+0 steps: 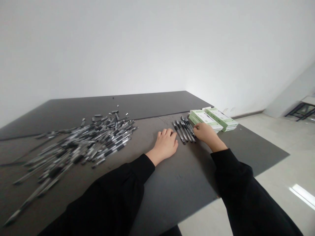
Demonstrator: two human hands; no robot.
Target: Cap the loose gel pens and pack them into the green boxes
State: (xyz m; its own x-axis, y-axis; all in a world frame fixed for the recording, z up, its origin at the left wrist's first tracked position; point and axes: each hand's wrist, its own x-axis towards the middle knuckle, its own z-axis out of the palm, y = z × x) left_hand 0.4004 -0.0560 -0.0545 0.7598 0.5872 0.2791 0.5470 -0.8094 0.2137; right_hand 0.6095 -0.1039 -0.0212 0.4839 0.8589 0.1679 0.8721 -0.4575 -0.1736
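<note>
A row of several capped black pens (183, 130) lies side by side on the dark grey table. Just left of it, my left hand (165, 144) rests palm down, fingers apart and slightly bent, holding nothing that I can see. My right hand (203, 131) is at the right end of the row with its fingers curled in. Whatever it may grip is hidden behind the fingers. Beyond that hand lie two green and white boxes, a nearer left box (203, 118) and a right box (222, 120).
A large jumbled pile of loose pens and pen parts (98, 137) spreads over the left of the table (172, 186). Small loose caps (114, 111) lie behind it. A white wall (137, 49) rises at the back. Right of the table edge is pale floor (283, 177).
</note>
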